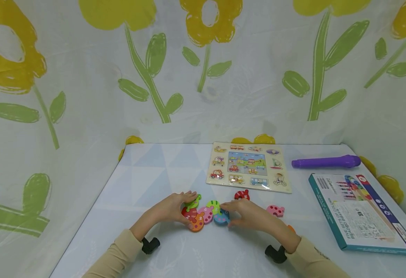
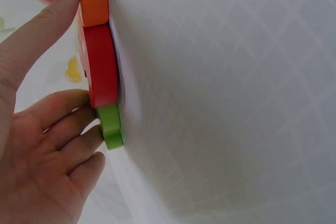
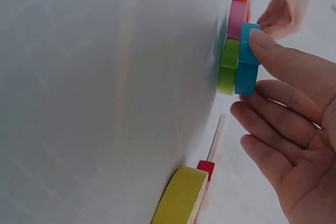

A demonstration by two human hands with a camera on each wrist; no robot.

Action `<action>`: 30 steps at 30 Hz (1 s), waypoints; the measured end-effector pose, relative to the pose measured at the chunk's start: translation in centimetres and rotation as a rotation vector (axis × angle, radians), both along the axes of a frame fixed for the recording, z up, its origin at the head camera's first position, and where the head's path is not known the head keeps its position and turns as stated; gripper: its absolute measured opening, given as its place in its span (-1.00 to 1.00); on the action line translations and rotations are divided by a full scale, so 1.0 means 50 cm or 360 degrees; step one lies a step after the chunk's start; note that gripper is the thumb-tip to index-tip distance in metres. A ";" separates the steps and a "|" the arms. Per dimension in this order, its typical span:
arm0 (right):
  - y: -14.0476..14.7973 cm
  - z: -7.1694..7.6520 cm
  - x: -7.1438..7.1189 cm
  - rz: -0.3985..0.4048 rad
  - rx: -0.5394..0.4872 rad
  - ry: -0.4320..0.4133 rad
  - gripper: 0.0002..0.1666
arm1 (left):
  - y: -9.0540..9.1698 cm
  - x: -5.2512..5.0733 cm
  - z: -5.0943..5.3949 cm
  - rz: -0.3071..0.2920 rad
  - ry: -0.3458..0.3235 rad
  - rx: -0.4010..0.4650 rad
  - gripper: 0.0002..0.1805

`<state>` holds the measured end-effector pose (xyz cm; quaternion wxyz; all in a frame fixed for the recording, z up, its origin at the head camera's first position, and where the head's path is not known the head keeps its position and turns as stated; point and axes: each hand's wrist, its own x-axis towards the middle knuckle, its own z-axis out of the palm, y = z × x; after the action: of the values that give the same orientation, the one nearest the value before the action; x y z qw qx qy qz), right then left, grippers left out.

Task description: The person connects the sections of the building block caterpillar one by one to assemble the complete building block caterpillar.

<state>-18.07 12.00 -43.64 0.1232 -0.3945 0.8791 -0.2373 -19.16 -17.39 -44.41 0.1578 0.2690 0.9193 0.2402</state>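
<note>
At far centre, a pale rectangular puzzle board holds painted vehicle pieces; a flat teal-edged cardboard box lies right. Near centre on the pale patterned tabletop, the left hand, thumb and fingers wide apart, holds a red numbered piece; the right hand pinches a blue dotted piece. Flowered white cloth hangs behind.

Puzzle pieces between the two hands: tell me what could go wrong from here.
1. The right hand holds the blue piece higher than the green piece beside it; pressed down out of line, it might catch on that edge.
2. The left hand spans the end of the row, thumb on the orange piece; a slip could push pieces apart.
3. The loose pink piece lies near the right forearm, which could knock it aside.
</note>
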 end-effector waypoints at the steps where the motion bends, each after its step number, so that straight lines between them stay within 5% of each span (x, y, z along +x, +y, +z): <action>1: 0.000 0.000 -0.001 -0.0002 0.0002 0.0000 -0.35 | 0.000 0.000 0.000 0.0001 0.0001 -0.0001 0.02; 30: 0.017 0.005 0.013 -0.0099 -0.0080 0.0019 -0.36 | 0.000 0.000 -0.004 0.0008 0.0022 -0.0019 0.00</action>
<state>-17.40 12.85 -43.37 0.1007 -0.3713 0.8854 -0.2607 -19.15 -17.40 -44.58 0.1524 0.2674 0.9225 0.2331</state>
